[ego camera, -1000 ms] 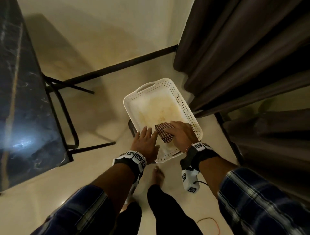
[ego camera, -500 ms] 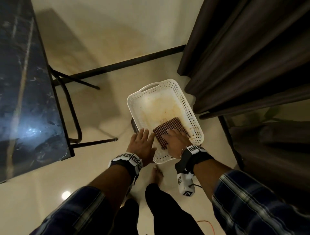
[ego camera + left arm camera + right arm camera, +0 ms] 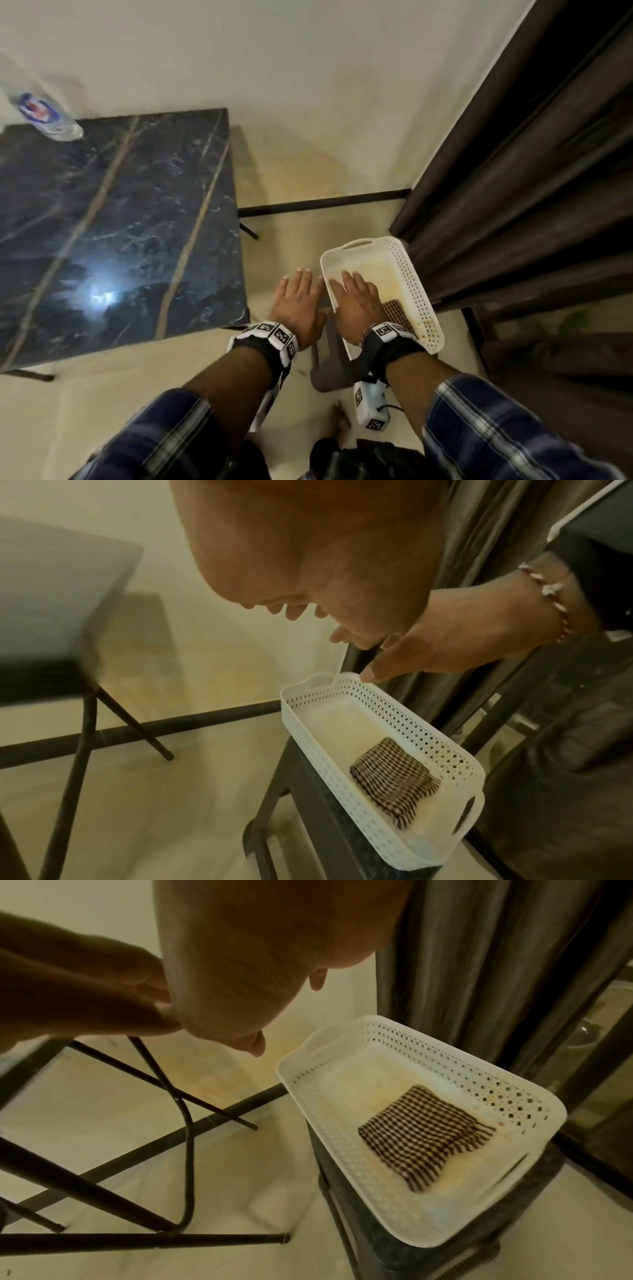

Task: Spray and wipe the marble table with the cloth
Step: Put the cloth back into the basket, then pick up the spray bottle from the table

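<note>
A brown-and-white checked cloth (image 3: 396, 312) (image 3: 394, 773) (image 3: 423, 1134) lies folded flat in the near end of a white perforated basket (image 3: 412, 274) (image 3: 441, 753) (image 3: 493, 1096). My right hand (image 3: 356, 299) hovers open above the basket's left rim, fingers straight, holding nothing. Just left of the basket my left hand (image 3: 301, 301) is open too, over the floor. The dark marble table (image 3: 113, 222) fills the left of the head view. A clear spray bottle (image 3: 42, 114) with a blue label stands at its far left corner.
The basket sits on a small dark stool (image 3: 330, 363) (image 3: 428, 1259). Dark curtains (image 3: 520, 171) hang close on the right. The table's black metal legs (image 3: 185, 1137) and a black skirting strip (image 3: 322, 202) cross the pale floor to the left.
My right hand let go of the cloth, which now lies flat in the basket, and lifted clear. Both hands rose. The head view swung left, bringing the table top and bottle in.
</note>
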